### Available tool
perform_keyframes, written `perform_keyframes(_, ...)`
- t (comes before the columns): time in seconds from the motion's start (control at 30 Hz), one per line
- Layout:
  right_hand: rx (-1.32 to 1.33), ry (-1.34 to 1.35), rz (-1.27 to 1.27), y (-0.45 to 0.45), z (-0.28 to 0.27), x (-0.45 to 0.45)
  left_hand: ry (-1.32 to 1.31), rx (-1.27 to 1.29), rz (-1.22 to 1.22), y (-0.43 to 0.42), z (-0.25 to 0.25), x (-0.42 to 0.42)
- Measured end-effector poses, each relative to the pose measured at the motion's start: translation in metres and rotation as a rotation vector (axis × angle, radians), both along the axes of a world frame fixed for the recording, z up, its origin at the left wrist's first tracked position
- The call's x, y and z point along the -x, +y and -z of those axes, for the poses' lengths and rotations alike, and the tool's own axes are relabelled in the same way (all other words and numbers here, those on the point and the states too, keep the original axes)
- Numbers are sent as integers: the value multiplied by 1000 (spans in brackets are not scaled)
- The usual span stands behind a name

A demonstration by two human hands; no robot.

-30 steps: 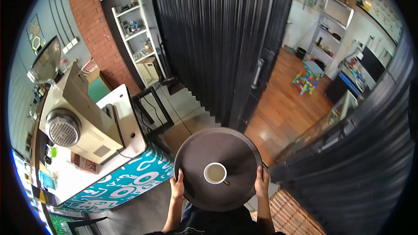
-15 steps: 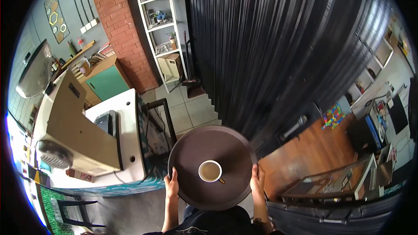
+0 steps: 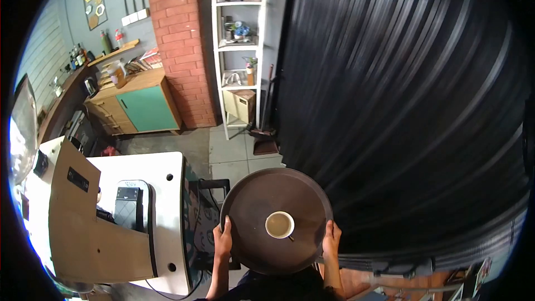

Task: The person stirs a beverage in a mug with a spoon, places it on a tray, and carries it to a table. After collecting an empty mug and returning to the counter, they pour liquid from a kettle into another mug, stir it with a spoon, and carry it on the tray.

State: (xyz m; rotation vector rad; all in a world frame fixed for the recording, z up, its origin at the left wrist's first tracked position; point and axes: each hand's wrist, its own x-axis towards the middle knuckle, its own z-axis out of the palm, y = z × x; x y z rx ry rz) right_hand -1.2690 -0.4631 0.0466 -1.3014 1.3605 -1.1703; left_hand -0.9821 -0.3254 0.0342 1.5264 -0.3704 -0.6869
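Observation:
A round dark brown serving tray (image 3: 251,200) is held out in front of my body. On it, right of the middle and toward me, stands an upright white cup (image 3: 280,224) with a pale brown drink inside; a small dark handle shows at its lower right. My left hand (image 3: 222,238) is closed on the tray's left rim, thumb on top. My right hand (image 3: 331,239) grips the opposite rim the same way. The fingers under the tray are hidden. Neither hand touches the cup.
Close on my left stands a white-topped counter (image 3: 167,217) carrying a beige machine (image 3: 83,234). A black corrugated wall (image 3: 390,95) runs along my right. Ahead are a white ladder shelf (image 3: 239,47), a dustpan (image 3: 266,146), tiled floor (image 3: 228,153) and a green-doored cabinet (image 3: 146,108).
My view has turned left and moved forward along the black wall. The wooden-floored room on the right has mostly left view. Both hands still hold the tray, with the cup standing on it.

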Motion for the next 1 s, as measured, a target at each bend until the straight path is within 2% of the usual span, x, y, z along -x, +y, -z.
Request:
perform_keyframes(0.03,-5,5,-20,-17,2,-9,31,-61,3,-6,6,-11)
perform_keyframes(0.2,-107,117,-95,-104,15,-63,136,-40,-140,-62,9,-45)
perform_keyframes(0.33,-128,19,-217,-187,50,-114,130,-69,-233,-113,17,-85)
perform_keyframes(0.4,-234,185,-104,-223,76,-148,116,-102,-293,-140,35,-106)
perform_keyframes(0.43,-238,181,-131,-243,79,-159,81,-100,-320,-153,47,-118)
perform_keyframes(0.5,-121,39,-365,-294,54,-200,70,-42,-373,-194,49,-148)
perform_keyframes(0.53,-134,42,-374,-305,53,-218,72,-54,-382,-204,49,-159)
perform_keyframes(0.6,-90,289,-82,-339,51,-264,55,-114,-386,-241,36,-189)
perform_keyframes(0.67,21,146,-339,-387,62,-283,70,-95,-455,-267,25,-209)
perform_keyframes(0.73,-55,129,-578,-423,41,-324,134,-66,-516,-286,17,-230)
perform_keyframes(0.8,-15,135,-633,-441,29,-369,151,-51,-574,-300,15,-250)
perform_keyframes(0.87,20,163,-578,-458,32,-411,136,-11,-652,-311,14,-270)
perform_keyframes(1.0,22,192,-825,-494,32,-497,178,-26,-778,-324,23,-322)
